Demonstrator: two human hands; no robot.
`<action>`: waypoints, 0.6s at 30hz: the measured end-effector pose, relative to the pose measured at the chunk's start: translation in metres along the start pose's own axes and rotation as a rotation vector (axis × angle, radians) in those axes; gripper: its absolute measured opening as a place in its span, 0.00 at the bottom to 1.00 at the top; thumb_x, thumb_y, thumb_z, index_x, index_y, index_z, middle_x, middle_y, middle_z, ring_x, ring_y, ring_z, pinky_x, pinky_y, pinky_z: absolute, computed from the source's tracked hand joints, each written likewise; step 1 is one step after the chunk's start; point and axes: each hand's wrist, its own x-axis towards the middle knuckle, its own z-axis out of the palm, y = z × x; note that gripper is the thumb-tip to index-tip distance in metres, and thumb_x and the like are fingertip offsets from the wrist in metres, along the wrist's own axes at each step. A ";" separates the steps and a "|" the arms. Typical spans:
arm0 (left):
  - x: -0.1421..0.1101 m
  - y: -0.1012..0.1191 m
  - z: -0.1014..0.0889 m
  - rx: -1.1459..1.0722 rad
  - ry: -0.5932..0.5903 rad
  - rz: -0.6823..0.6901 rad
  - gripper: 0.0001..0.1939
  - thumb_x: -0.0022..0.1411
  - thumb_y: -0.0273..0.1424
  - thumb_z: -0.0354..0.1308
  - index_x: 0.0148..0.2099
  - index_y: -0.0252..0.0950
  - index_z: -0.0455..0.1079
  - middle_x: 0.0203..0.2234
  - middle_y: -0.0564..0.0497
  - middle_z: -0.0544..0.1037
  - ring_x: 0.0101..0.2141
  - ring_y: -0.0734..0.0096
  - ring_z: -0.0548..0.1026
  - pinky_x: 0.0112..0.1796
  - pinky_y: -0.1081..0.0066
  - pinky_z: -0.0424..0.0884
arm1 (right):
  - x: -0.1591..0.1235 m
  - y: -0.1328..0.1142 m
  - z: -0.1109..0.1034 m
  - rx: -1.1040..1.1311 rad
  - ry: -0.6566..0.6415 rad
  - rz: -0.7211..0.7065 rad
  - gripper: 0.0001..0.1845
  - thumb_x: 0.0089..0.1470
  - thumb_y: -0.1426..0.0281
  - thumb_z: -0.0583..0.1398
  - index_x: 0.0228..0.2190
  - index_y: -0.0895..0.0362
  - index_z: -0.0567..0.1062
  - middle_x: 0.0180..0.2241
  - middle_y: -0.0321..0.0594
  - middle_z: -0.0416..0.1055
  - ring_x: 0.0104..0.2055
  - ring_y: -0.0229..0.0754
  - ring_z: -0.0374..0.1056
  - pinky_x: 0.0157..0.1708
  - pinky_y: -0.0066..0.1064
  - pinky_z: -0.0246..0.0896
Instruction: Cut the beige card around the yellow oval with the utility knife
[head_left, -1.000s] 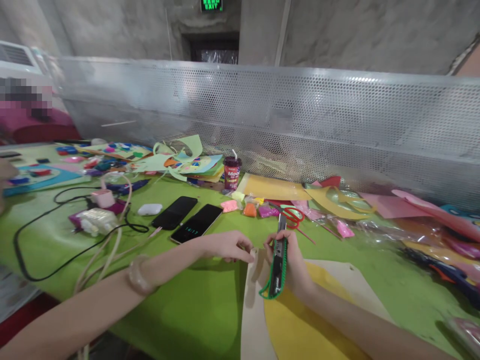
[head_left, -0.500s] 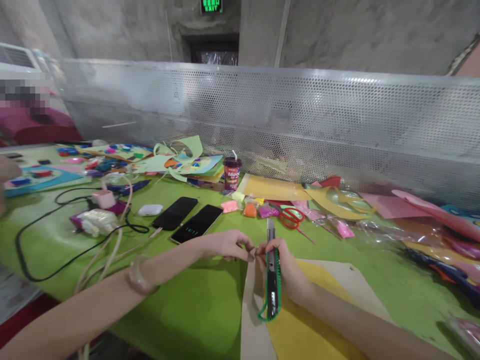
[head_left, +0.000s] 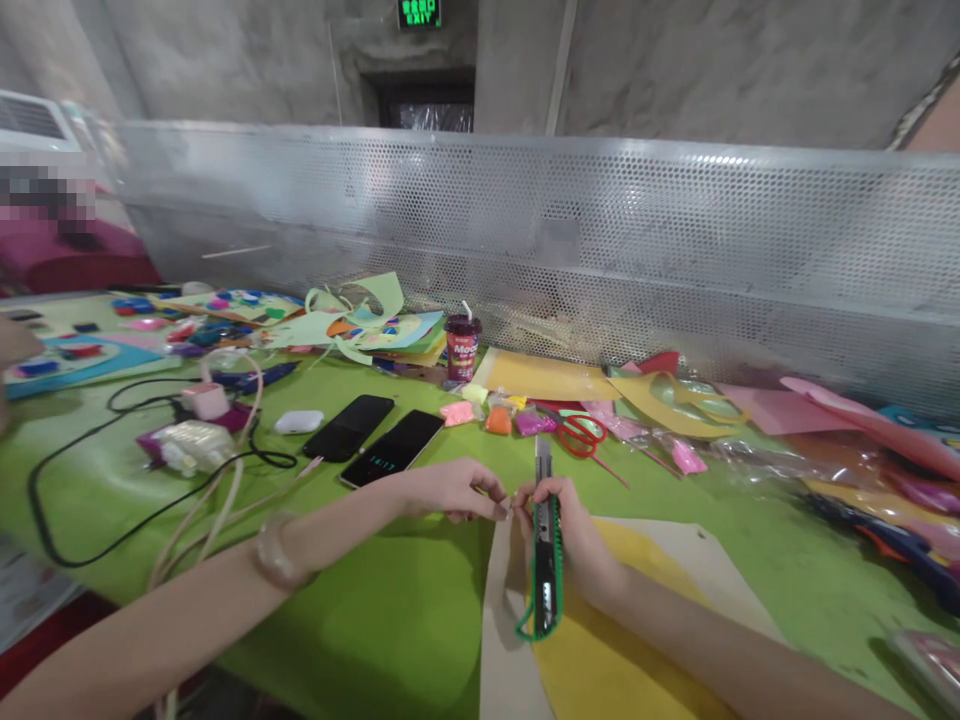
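Note:
My right hand (head_left: 568,515) is closed round a green and black utility knife (head_left: 546,565), whose blade points away from me. Its thumb and forefinger meet the fingertips of my left hand (head_left: 469,488) above the far left corner of a whitish sheet. My left hand is closed in a pinch; what lies between its fingertips is too small to make out. A yellow piece of paper (head_left: 622,640) lies on the whitish sheet (head_left: 504,650), partly under my right forearm. A pale bangle (head_left: 277,552) circles my left wrist.
Two phones (head_left: 349,427), a white earbud case (head_left: 298,422) and tangled cables (head_left: 225,500) lie left on the green table. Beyond my hands are a drink cup (head_left: 463,350), small clay packets (head_left: 498,420) and red scissors (head_left: 581,436). Behind stands a perforated metal panel (head_left: 525,230). A person (head_left: 71,250) is far left.

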 end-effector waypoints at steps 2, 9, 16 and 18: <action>0.000 0.000 0.000 0.000 -0.002 -0.003 0.17 0.49 0.40 0.65 0.37 0.33 0.73 0.21 0.57 0.65 0.19 0.79 0.59 0.22 0.74 0.54 | 0.001 0.000 0.000 0.016 0.012 0.000 0.09 0.41 0.65 0.61 0.19 0.53 0.66 0.22 0.33 0.68 0.24 0.37 0.62 0.24 0.26 0.57; 0.000 -0.002 -0.001 -0.011 0.009 -0.002 0.17 0.51 0.40 0.65 0.38 0.33 0.72 0.22 0.57 0.66 0.19 0.80 0.59 0.21 0.75 0.53 | 0.003 -0.005 -0.001 0.029 0.096 -0.075 0.09 0.44 0.66 0.61 0.23 0.53 0.65 0.25 0.33 0.69 0.24 0.37 0.63 0.24 0.26 0.60; -0.001 -0.001 -0.004 -0.037 0.037 0.009 0.18 0.53 0.43 0.65 0.40 0.35 0.71 0.25 0.56 0.68 0.20 0.80 0.62 0.21 0.76 0.56 | 0.021 -0.002 -0.021 -0.149 0.210 -0.375 0.09 0.59 0.66 0.62 0.31 0.58 0.69 0.31 0.35 0.69 0.33 0.39 0.68 0.35 0.33 0.66; -0.002 0.000 -0.004 -0.045 0.034 0.003 0.16 0.53 0.40 0.65 0.39 0.34 0.71 0.24 0.56 0.67 0.20 0.80 0.62 0.22 0.76 0.57 | 0.018 0.002 -0.026 -0.257 0.183 -0.417 0.07 0.59 0.68 0.63 0.36 0.59 0.72 0.32 0.35 0.69 0.31 0.38 0.67 0.33 0.32 0.67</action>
